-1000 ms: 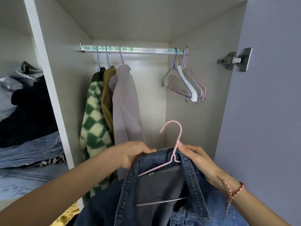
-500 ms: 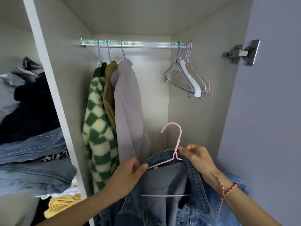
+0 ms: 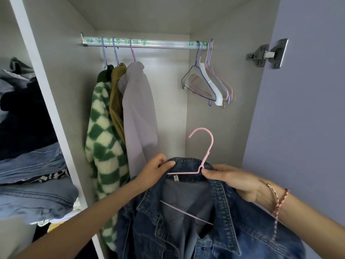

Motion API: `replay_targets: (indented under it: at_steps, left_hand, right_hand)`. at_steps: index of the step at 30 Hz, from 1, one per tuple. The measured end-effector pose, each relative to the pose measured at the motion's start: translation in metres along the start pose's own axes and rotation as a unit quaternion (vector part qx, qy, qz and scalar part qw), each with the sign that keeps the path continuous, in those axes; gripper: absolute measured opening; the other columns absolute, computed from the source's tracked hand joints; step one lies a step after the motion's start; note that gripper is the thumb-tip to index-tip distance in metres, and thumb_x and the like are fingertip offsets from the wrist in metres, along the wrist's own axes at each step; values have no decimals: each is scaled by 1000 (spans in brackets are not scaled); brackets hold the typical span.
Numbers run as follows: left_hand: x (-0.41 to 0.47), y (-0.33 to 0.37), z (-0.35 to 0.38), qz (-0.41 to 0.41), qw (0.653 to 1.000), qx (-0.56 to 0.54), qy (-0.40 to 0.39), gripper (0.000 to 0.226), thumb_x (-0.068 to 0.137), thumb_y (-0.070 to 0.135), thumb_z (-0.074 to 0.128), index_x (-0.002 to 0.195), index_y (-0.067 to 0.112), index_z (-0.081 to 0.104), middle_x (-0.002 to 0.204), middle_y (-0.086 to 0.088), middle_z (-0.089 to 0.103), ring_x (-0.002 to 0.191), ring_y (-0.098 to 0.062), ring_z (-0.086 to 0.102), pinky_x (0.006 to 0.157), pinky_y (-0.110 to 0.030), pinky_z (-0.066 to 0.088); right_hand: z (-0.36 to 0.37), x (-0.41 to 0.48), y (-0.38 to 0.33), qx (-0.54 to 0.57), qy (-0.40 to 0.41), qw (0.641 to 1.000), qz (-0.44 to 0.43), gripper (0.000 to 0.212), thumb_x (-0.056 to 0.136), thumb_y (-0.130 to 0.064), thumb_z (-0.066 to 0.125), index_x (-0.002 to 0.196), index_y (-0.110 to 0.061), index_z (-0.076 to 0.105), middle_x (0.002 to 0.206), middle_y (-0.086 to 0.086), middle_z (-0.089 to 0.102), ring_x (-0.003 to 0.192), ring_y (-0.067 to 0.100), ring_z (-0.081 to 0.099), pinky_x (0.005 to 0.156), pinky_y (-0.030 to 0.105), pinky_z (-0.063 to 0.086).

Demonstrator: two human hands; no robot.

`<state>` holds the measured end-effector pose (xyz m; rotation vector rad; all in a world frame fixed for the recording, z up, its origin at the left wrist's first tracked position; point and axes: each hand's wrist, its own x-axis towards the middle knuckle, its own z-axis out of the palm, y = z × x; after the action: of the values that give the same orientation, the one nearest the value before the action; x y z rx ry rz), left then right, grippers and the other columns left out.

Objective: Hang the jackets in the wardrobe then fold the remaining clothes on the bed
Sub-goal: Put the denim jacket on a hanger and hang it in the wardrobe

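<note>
Denim jacket [image 3: 214, 227]: dark blue, draped on a pink hanger [image 3: 202, 157]; held low in front of the open wardrobe [image 3: 214, 118], below the rail and not on it; collar spread open, grey inner lining showing, a small label at the neck

Pink hanger: hook upright and free in the air, opening to the left; shoulders tucked under the collar; its lower bar crosses the lining

Left hand [image 3: 155, 171]: grip closed, pinching the left side of the collar at the hanger's shoulder; forearm reaches in from lower left

Right hand [image 3: 231, 179]: grip closed on the right side of the collar, thumb and finger just beside the hanger's neck; a red braided bracelet [image 3: 280, 202] on the wrist, its cord dangling

Rail [image 3: 145, 43]: silver, with green print along it, fixed across the top of the compartment

Hung clothes: three garments side by side at the rail's left end; a green and cream checked fleece [image 3: 104, 146], a mustard jacket [image 3: 116, 101], a pale lilac jacket [image 3: 139, 113]; the lilac one is nearest the left hand

Empty hangers [image 3: 209, 85]: a bunch at the rail's right end, purple, white and pink, against the side wall

Left compartment: folded jeans [image 3: 31, 184] and dark clothes stacked on shelves beyond the white divider

Door [image 3: 308, 109]: lilac, open at right, with a metal hinge [image 3: 267, 54]
</note>
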<state>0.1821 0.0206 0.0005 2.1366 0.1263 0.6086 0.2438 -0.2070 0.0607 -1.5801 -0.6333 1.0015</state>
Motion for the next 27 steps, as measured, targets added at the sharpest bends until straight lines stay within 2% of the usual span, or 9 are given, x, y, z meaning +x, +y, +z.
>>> replay_targets:
  at_steps: [5, 7, 11, 13, 15, 18, 23, 25, 27]
  left_hand:
    - [34, 27, 10, -22, 998, -35, -52, 27, 91, 21, 58, 66, 17, 49, 62, 6, 48, 53, 5, 43, 53, -10, 34]
    - [43, 46, 13, -36, 993, -79, -82, 25, 90, 28, 57, 69, 17, 54, 60, 10, 55, 58, 0, 48, 56, -11, 38]
    - [70, 92, 12, -75, 960, -206, -176, 30, 87, 45, 56, 94, 18, 67, 91, 6, 70, 92, -10, 64, 91, -23, 46]
    - [86, 112, 11, -80, 946, -249, -193, 30, 92, 41, 50, 99, 17, 66, 95, 4, 71, 95, -12, 64, 96, -26, 45]
    - [103, 127, 15, -67, 966, -213, -134, 27, 94, 37, 49, 96, 15, 65, 94, 0, 68, 91, -13, 63, 91, -24, 46]
    - [123, 131, 24, 7, 999, -45, 7, 27, 96, 31, 48, 87, 9, 59, 89, -10, 59, 87, -18, 53, 74, -24, 37]
    - [127, 104, 2, -10, 990, 105, 90, 36, 100, 28, 34, 110, 5, 59, 109, -9, 60, 103, -28, 54, 81, -30, 37]
    - [126, 86, -24, 8, 982, 129, 137, 28, 98, 23, 40, 97, 8, 63, 99, -7, 64, 95, -26, 57, 79, -30, 41]
    - [117, 69, -53, 29, 979, 124, 161, 29, 99, 18, 42, 75, 13, 57, 72, 0, 58, 74, -18, 53, 66, -26, 35]
  right_hand:
    - [0, -24, -9, -12, 81, 995, -51, 25, 92, -27, 52, 110, -16, 65, 103, 2, 72, 98, 18, 68, 87, 29, 53]
    - [-1, -43, -19, 3, 94, 993, -65, 26, 90, -28, 53, 108, -14, 67, 103, 3, 72, 96, 19, 68, 82, 27, 55]
    - [-4, -81, -44, 46, 133, 982, -122, 28, 80, -26, 58, 102, -12, 69, 100, 9, 72, 92, 23, 69, 77, 29, 57]
    - [-8, -87, -53, 69, 160, 974, -148, 25, 80, -23, 59, 99, -10, 69, 97, 12, 73, 86, 23, 70, 74, 30, 57]
    - [-11, -81, -61, 87, 185, 965, -161, 23, 84, -21, 59, 101, -8, 68, 97, 15, 72, 80, 24, 70, 74, 33, 57]
    - [-8, -57, -72, 113, 223, 949, -192, 18, 90, -17, 58, 101, -5, 66, 87, 14, 72, 67, 21, 69, 73, 36, 57]
    - [5, -11, -94, 91, 255, 926, -262, 10, 93, -10, 54, 86, -9, 62, 65, 1, 70, 56, 12, 66, 59, 23, 56]
    - [12, 10, -104, 78, 250, 922, -286, 9, 94, -10, 54, 91, -8, 62, 73, 4, 70, 63, 14, 66, 67, 27, 56]
    - [20, 35, -116, 60, 244, 921, -298, 10, 95, -11, 53, 97, -6, 61, 86, 9, 69, 74, 19, 66, 76, 32, 55]
